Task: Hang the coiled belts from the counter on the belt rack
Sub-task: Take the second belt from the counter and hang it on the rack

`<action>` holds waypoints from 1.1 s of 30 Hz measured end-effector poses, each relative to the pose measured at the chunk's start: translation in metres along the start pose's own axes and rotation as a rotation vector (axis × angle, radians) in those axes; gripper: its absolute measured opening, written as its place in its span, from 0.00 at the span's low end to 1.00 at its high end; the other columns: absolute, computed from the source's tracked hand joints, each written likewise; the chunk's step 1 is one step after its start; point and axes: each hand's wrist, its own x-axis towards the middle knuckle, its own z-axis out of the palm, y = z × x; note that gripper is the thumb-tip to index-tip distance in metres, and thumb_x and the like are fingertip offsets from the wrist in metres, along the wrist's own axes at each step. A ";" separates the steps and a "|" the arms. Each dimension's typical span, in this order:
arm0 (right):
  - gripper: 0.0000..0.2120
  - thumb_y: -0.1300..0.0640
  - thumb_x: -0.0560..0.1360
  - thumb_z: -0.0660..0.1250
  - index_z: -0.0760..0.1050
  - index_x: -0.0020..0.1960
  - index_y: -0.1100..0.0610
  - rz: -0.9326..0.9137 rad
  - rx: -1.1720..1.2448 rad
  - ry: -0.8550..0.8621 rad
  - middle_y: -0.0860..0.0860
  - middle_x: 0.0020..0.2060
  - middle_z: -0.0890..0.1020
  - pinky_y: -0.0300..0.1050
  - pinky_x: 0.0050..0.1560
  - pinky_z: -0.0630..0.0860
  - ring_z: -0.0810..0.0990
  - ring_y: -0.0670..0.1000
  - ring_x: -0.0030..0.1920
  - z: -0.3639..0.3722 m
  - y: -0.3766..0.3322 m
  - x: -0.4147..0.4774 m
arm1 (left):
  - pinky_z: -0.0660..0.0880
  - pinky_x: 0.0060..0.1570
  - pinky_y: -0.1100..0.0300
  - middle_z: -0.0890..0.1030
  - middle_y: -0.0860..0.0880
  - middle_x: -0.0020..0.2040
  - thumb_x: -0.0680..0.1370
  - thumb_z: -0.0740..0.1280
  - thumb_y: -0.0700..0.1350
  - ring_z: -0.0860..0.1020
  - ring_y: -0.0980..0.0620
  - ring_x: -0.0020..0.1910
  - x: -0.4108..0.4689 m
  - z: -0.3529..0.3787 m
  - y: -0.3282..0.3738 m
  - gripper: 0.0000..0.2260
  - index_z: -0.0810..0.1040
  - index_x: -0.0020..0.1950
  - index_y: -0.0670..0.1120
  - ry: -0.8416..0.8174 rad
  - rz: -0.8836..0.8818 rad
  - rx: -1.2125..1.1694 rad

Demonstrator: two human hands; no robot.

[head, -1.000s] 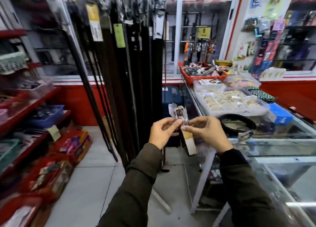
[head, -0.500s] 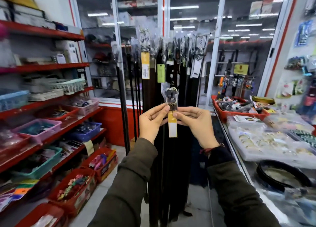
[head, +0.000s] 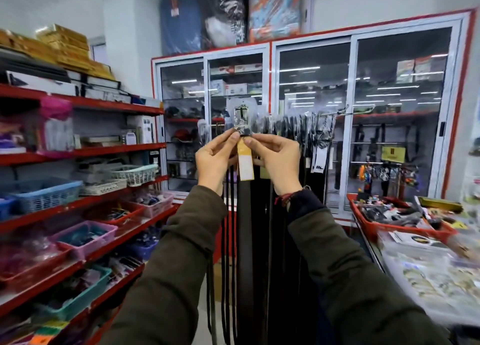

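I hold a dark belt (head: 245, 214) up in front of me by its top end. Its silver buckle (head: 241, 118), wrapped in clear plastic, stands above my fingers, and a yellow-and-white tag (head: 246, 163) hangs below them. My left hand (head: 214, 160) pinches the buckle end from the left and my right hand (head: 278, 160) from the right. The strap hangs straight down between my arms. Just behind it the belt rack (head: 335, 114), a horizontal metal bar, carries several hanging black belts (head: 293, 126).
Red shelves (head: 85, 152) with baskets and boxes line the left side. A glass-door cabinet (head: 314, 126) stands behind the rack. At the right is the counter (head: 415, 266) with a red tray (head: 374, 227) of goods.
Both hands have raised the belt from chest height to rack height. My view has tilted up, so the counter and its coiled belt have dropped out at the right.
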 end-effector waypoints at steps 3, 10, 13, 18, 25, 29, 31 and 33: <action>0.13 0.65 0.74 0.76 0.83 0.56 0.70 0.021 0.010 0.022 0.67 0.50 0.87 0.59 0.51 0.86 0.88 0.63 0.50 0.012 -0.009 0.016 | 0.84 0.41 0.63 0.85 0.38 0.56 0.78 0.71 0.39 0.84 0.50 0.46 0.017 0.007 0.010 0.15 0.80 0.64 0.36 0.031 -0.011 -0.017; 0.12 0.63 0.74 0.77 0.84 0.55 0.68 0.078 -0.069 0.044 0.65 0.49 0.88 0.49 0.45 0.87 0.88 0.58 0.47 0.018 -0.011 0.033 | 0.83 0.46 0.62 0.83 0.35 0.60 0.79 0.71 0.39 0.82 0.46 0.50 0.036 0.007 0.010 0.16 0.80 0.65 0.35 0.022 -0.057 0.001; 0.12 0.64 0.74 0.76 0.84 0.55 0.69 0.124 -0.054 0.055 0.67 0.50 0.87 0.47 0.42 0.87 0.86 0.56 0.44 0.018 -0.001 0.031 | 0.83 0.42 0.64 0.83 0.34 0.60 0.79 0.71 0.40 0.82 0.45 0.52 0.036 0.002 0.000 0.15 0.81 0.63 0.35 0.023 -0.096 0.024; 0.11 0.67 0.77 0.72 0.83 0.59 0.67 0.118 -0.207 0.078 0.65 0.52 0.87 0.50 0.46 0.86 0.87 0.57 0.48 0.013 0.019 0.032 | 0.84 0.49 0.56 0.83 0.34 0.60 0.79 0.71 0.38 0.84 0.41 0.55 0.040 -0.001 -0.016 0.15 0.79 0.66 0.37 0.023 -0.114 0.122; 0.18 0.68 0.79 0.62 0.81 0.64 0.58 -0.171 -0.676 0.116 0.53 0.59 0.85 0.50 0.65 0.79 0.83 0.54 0.60 -0.017 0.052 -0.005 | 0.68 0.74 0.55 0.72 0.44 0.75 0.81 0.65 0.36 0.71 0.48 0.75 0.003 -0.006 -0.060 0.21 0.72 0.75 0.43 -0.004 0.325 0.644; 0.18 0.61 0.83 0.60 0.74 0.71 0.53 -0.312 -0.831 0.136 0.50 0.67 0.78 0.51 0.70 0.75 0.76 0.50 0.69 -0.058 0.077 -0.043 | 0.50 0.82 0.47 0.57 0.48 0.83 0.84 0.60 0.43 0.51 0.48 0.83 -0.036 -0.008 -0.103 0.23 0.63 0.80 0.48 -0.104 0.539 0.937; 0.21 0.59 0.84 0.59 0.69 0.76 0.54 -0.321 -0.967 0.141 0.51 0.75 0.72 0.52 0.78 0.66 0.67 0.51 0.77 -0.083 0.087 -0.062 | 0.42 0.82 0.49 0.53 0.49 0.84 0.85 0.58 0.46 0.46 0.48 0.84 -0.055 -0.005 -0.123 0.24 0.61 0.81 0.50 -0.153 0.619 1.057; 0.23 0.56 0.85 0.58 0.64 0.80 0.53 -0.298 -1.099 0.153 0.51 0.80 0.64 0.55 0.83 0.55 0.57 0.53 0.83 -0.110 0.094 -0.079 | 0.40 0.82 0.50 0.52 0.49 0.84 0.84 0.57 0.48 0.45 0.49 0.84 -0.074 0.003 -0.142 0.24 0.59 0.81 0.51 -0.204 0.641 1.114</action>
